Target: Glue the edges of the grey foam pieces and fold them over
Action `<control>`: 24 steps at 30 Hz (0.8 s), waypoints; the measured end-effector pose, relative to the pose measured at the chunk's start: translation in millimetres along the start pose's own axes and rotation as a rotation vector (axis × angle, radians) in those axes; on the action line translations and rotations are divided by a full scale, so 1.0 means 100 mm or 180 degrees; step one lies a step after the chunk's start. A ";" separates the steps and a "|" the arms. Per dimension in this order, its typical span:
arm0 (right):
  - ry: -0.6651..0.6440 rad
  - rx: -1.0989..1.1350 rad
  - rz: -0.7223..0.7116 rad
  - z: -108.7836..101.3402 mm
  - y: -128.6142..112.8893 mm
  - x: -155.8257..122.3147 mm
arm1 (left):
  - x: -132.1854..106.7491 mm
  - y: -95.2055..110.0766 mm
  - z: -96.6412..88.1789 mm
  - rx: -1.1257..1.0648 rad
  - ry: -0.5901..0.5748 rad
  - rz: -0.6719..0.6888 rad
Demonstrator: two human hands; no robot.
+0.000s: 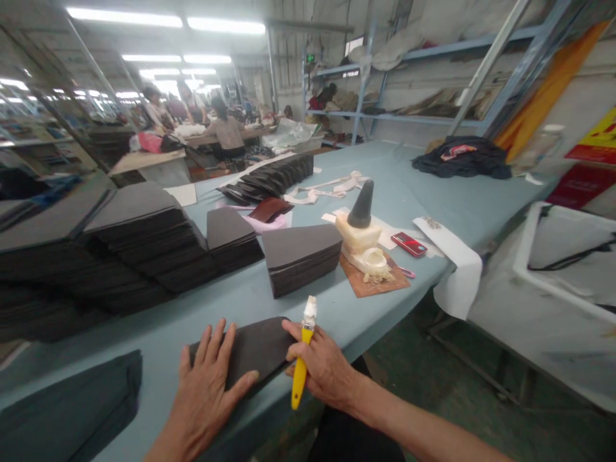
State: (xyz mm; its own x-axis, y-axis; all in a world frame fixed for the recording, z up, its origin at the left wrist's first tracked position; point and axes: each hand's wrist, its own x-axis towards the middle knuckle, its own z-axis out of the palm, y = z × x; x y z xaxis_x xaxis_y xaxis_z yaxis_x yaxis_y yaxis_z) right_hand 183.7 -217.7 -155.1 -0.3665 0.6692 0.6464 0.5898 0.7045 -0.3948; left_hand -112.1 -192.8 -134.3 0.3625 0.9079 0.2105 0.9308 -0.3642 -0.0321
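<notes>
My left hand (208, 378) lies flat with fingers spread on a dark grey cut piece (257, 346) at the table's near edge. My right hand (323, 367) grips a paintbrush (299, 378) with a yellow handle, its bristles pointing up and coated white. The fingers of that hand also touch the right end of the cut piece. Just beyond stands a stack of similar dark grey pieces (305, 253). To its right, a cream-coloured tub (373, 260) smeared with dried paste sits on a brown board (360, 285), with a dark cone (362, 204) behind it.
Tall stacks of dark pieces (139, 237) fill the left side. A dark folded piece (72, 410) lies near left. A red phone (409, 244), white paper strip (457, 269) and dark cloth (462, 157) are on the right. A white bin (539, 308) stands beside the table.
</notes>
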 end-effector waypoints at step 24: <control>0.2176 0.1983 0.2847 -1.48 0.39 0.26 | 1.20 0.67 -0.72 -0.1701 0.0995 -0.0027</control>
State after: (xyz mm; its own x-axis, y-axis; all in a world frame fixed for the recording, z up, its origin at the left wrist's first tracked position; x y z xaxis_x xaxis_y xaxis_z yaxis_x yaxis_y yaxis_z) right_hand 303.6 -208.4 -57.2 0.5309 0.8376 0.1287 -0.0637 0.1909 -0.9795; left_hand -9.4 -123.7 -41.1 0.2488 0.8369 0.4876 0.7518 -0.4842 0.4476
